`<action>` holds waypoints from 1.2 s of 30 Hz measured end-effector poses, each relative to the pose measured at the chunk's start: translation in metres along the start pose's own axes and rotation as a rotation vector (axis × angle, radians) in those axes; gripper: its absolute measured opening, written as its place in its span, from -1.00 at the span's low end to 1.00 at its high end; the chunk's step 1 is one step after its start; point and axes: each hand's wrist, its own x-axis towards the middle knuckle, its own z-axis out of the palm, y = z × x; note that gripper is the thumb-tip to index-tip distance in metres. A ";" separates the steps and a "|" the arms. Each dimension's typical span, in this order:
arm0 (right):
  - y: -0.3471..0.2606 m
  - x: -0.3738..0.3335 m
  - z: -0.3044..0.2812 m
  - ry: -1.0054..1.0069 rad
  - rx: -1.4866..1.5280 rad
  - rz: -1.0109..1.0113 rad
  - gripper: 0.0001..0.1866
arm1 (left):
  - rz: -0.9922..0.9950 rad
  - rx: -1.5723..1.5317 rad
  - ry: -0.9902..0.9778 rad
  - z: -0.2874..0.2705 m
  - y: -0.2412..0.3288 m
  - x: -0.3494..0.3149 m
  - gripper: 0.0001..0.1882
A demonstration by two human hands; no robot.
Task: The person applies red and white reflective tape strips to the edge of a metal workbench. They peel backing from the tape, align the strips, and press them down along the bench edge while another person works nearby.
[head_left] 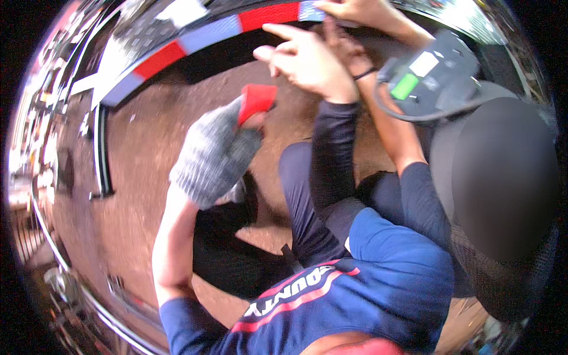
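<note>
My left hand [216,151] wears a grey knitted glove. It is closed on a small red piece [257,100] that sticks out past the fingers; whether this is tape or cloth I cannot tell. My right hand [310,65], bare below a black sleeve, reaches toward the far edge with index finger and thumb stretched out and nothing visible in it. A strip of red and whitish tape [269,16] runs along that edge, just beyond my right fingers. Close beside my right hand are a co-worker's hands [349,50], one of them at the strip's right end.
At the right sits the co-worker in a dark cap [503,177], with a grey device [447,74] bearing a green label and a cable. A black metal leg [102,151] stands at left on the brown floor [142,225]. Blurred shelving or racks line the left side.
</note>
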 end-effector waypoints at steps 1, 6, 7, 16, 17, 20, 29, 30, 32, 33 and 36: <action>-0.024 -0.010 -0.011 0.039 -0.006 -0.015 -0.49 | 0.072 -0.027 0.002 -0.002 0.004 0.007 -0.73; -0.042 -0.020 0.005 0.037 0.105 -0.232 -0.75 | 0.054 -0.021 0.098 0.006 -0.010 0.018 -0.71; -0.041 -0.020 0.005 0.006 0.148 -0.249 -0.77 | 0.080 0.012 0.084 0.007 -0.010 0.021 -0.71; -0.040 -0.014 0.000 -0.002 0.173 -0.516 -0.86 | -0.002 -0.193 0.110 0.006 0.003 0.021 -0.70; -0.040 -0.014 0.000 0.020 0.165 -0.541 -0.85 | 0.008 -0.204 0.100 0.007 0.004 0.023 -0.70; -0.037 -0.012 -0.001 0.050 0.126 -0.568 -0.84 | 0.036 -0.220 0.083 0.007 0.000 0.025 -0.71; -0.042 -0.009 0.011 0.091 0.168 -0.576 -0.82 | -0.077 -0.373 0.158 -0.002 0.008 0.019 -0.77; -0.041 -0.008 0.011 0.089 0.169 -0.573 -0.81 | -0.075 -0.393 0.154 -0.003 0.010 0.018 -0.76; -0.042 -0.005 0.015 0.085 0.183 -0.570 -0.81 | -0.093 -0.347 0.161 -0.007 0.009 0.017 -0.75; -0.042 -0.003 0.017 0.085 0.189 -0.582 -0.81 | -0.101 -0.325 0.164 -0.008 0.009 0.017 -0.75; -0.042 0.001 0.021 0.092 0.195 -0.596 -0.81 | -0.112 -0.361 0.173 -0.010 0.004 0.016 -0.75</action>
